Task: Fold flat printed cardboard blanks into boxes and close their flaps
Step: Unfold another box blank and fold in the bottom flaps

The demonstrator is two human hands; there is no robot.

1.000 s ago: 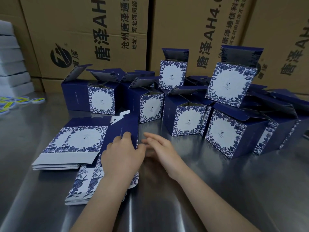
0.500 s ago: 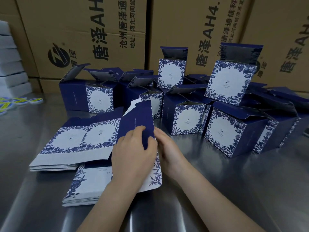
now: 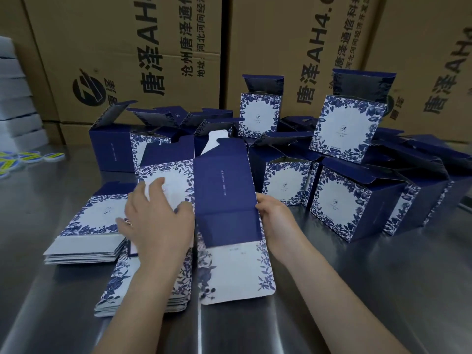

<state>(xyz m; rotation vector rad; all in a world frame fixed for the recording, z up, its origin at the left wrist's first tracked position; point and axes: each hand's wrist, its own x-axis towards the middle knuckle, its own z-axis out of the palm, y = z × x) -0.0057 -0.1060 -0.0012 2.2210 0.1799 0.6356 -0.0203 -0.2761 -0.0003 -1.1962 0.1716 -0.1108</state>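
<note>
The blank (image 3: 222,190) is held upright, half opened, just right of the stack (image 3: 84,249) on the table (image 3: 357,290). The left hand (image 3: 158,221) presses spread fingers on its floral panel; the right hand (image 3: 275,221) grips its navy edge. Boxes (image 3: 357,200) stand behind the stack.

Fingers of the right hand (image 3: 275,222) hidden behind the cardboard blank (image 3: 224,218), its fine print too small to read, brown cartons (image 3: 122,47) cut off above, yellow discs (image 3: 32,157) cropped at left.

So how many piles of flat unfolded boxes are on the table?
2. The left pile lies beside the left hand; the near pile sits closer to us. The held sheet may hide more.
</note>
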